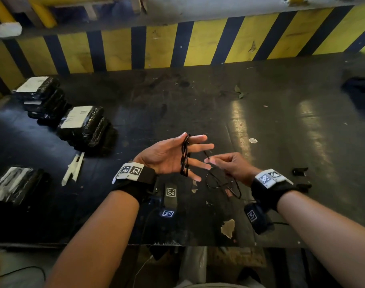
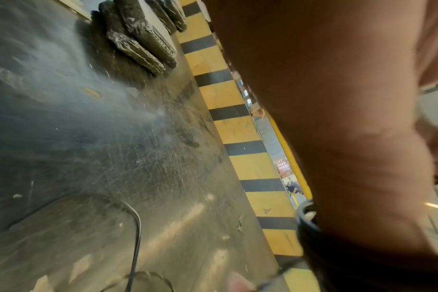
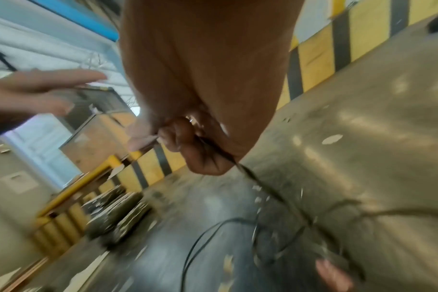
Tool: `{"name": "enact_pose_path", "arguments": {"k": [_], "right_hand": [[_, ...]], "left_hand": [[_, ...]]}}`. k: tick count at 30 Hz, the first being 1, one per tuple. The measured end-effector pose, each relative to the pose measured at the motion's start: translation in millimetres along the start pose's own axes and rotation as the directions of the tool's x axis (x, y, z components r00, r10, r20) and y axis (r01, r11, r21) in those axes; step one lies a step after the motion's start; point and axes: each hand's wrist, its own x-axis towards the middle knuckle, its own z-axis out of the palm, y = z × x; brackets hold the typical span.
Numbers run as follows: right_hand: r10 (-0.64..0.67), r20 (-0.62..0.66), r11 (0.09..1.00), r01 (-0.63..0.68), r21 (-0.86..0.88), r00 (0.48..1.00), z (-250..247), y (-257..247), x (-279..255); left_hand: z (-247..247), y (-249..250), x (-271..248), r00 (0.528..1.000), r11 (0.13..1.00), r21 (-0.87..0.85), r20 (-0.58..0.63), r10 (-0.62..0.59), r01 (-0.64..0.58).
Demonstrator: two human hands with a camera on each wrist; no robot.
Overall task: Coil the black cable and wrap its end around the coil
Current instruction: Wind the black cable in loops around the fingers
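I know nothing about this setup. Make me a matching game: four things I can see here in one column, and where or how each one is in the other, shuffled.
1. left hand
2. right hand
3. black cable
4. wrapped black packages

a. stacked on the table's left side
b. fingers spread, coil looped around them
c. pinching the cable's loose part
d. partly coiled, the rest hanging to the table

Pairs: 1-b, 2-c, 3-d, 4-a
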Motion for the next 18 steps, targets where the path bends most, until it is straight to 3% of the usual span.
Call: {"name": "enact_pose_path", "arguments": {"k": [2, 7, 11, 16, 18], "right_hand": [[-0.015, 0.026, 1.000, 0.016, -0.016, 1.000, 17.4, 7.8, -3.0], [-0.204, 0.107, 0.946, 0.224, -0.235, 0.973, 59.6, 9.9, -7.6], [-0.100, 0.176, 0.911, 0.161, -0.379, 0.979, 59.5, -3.2, -17.4], [-0.029, 0.185, 0.689, 0.154, -0.708, 0.982, 35.6, -57.5, -31.9], [-0.037, 0.185, 0.561, 0.174, -0.809, 0.982, 27.3, -83.4, -38.6]], "left_hand": [[3.4, -0.8, 8.2, 0.999, 0.999, -0.021, 0.001, 0.041, -0.041], [2.5, -5.0, 25.3, 0.989, 0.996, -0.027, -0.124, 0.083, -0.087], [-17.8, -13.1, 16.9, 0.950, 0.995, -0.060, -0.306, 0.058, -0.080], [-27.3, -31.8, 11.8, 0.915, 1.000, -0.023, -0.402, -0.012, 0.003], [-27.0, -36.1, 10.9, 0.905, 0.999, -0.004, -0.425, -0.034, 0.035]]}}
